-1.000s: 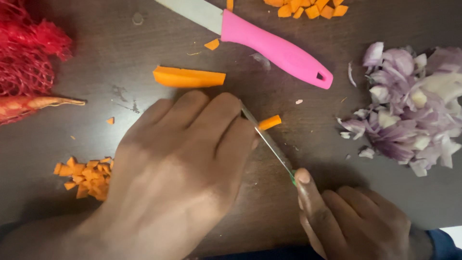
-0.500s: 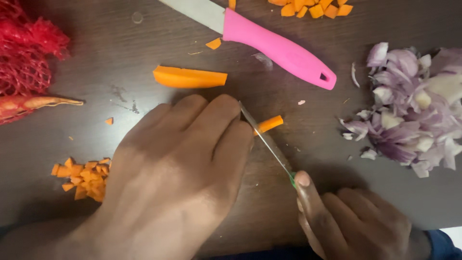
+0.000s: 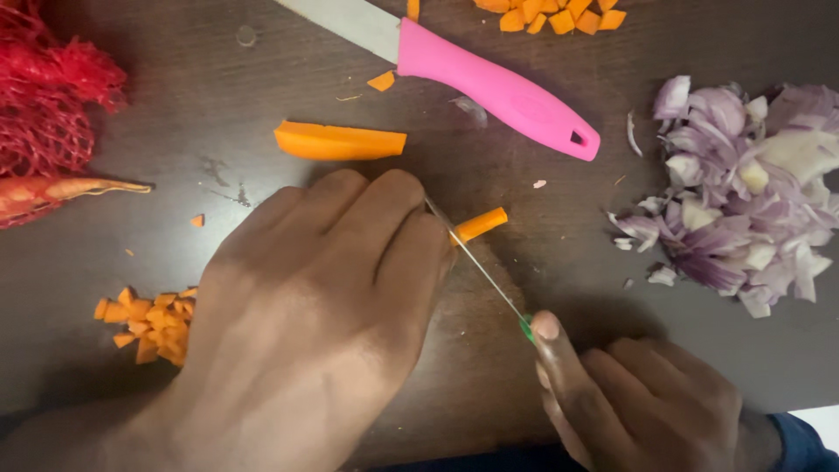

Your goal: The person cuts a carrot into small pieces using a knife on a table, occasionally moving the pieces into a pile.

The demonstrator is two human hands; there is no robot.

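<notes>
Orange carrot stick (image 3: 481, 225) juts from under my left hand (image 3: 323, 297), whose fingers press flat, pinning it. My right hand (image 3: 638, 402) grips the small knife (image 3: 476, 262), its blade now shifted closer against those fingertips, leaving a longer stub beyond the blade; the pink-handled knife (image 3: 498, 83) lies idle beyond the stick.

Dark wood table (image 3: 568, 262). Pink-handled knife (image 3: 494, 86) at 12, carrot slab (image 3: 339, 141) below it, diced carrot (image 3: 150, 322) at 8, chopped purple onion (image 3: 743, 192) at 3, red mesh bag (image 3: 48, 96) at 10.
</notes>
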